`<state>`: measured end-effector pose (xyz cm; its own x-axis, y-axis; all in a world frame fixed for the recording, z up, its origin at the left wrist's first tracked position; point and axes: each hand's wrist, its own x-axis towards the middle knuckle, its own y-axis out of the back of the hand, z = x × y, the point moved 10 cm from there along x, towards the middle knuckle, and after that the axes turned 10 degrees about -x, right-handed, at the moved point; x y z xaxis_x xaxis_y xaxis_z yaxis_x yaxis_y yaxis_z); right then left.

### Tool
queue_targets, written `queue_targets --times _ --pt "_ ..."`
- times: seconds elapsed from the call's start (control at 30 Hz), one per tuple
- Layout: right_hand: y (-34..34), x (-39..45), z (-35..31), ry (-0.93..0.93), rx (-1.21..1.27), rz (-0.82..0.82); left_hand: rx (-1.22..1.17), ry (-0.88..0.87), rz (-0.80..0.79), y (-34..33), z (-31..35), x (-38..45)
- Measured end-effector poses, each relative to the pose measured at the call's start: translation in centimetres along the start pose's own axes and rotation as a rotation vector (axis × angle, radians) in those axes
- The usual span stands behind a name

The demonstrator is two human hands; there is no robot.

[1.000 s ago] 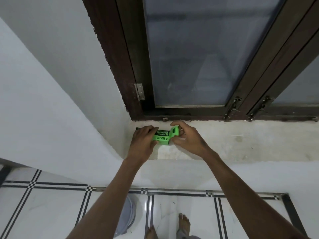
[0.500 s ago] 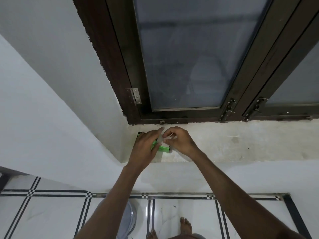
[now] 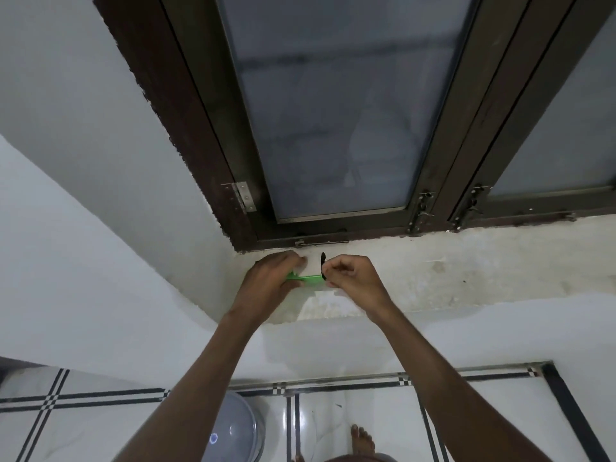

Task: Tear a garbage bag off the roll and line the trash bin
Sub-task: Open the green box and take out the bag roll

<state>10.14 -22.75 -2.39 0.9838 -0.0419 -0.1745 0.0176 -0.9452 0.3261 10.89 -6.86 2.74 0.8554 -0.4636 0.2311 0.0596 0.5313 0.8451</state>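
The green garbage-bag box (image 3: pixel 305 278) sits at frame centre on the window ledge (image 3: pixel 466 278), mostly hidden under my left hand (image 3: pixel 266 281); only a thin green edge shows. My left hand curls closed over the box, holding it. My right hand (image 3: pixel 350 278), fingers pinched shut, grips a black strip of garbage bag (image 3: pixel 322 261) at the box's right end. The trash bin (image 3: pixel 233 428) at lower centre is cut off by my forearm.

The left hand (image 3: pixel 266 278) hides most of the green box (image 3: pixel 305 278). The black bag (image 3: pixel 322 261) tip is too small to see well. The bin (image 3: pixel 240 428) and foot (image 3: pixel 361 443) are cut off at the bottom edge.
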Motion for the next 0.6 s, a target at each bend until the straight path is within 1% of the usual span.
queue_targets --times 0.07,0.13,0.3,0.5,0.6 --pt "1.3 -0.1 -1.3 0.036 0.045 0.059 -0.035 0.012 0.068 1.0 0.4 0.1" --pt "2.6 -0.2 -2.8 0.083 0.035 0.089 -0.046 0.019 0.102 1.5 0.8 0.3" --pt "4.4 -0.2 -6.0 0.183 -0.189 0.152 -0.004 -0.005 0.157 2.7 2.2 0.7" --pt "5.7 -0.7 -7.9 0.310 -0.208 0.272 0.136 -0.132 0.189 4.9 5.1 1.7" --pt "5.4 -0.5 -8.1 0.319 -0.270 0.276 0.180 -0.172 0.171 5.3 5.8 2.2"
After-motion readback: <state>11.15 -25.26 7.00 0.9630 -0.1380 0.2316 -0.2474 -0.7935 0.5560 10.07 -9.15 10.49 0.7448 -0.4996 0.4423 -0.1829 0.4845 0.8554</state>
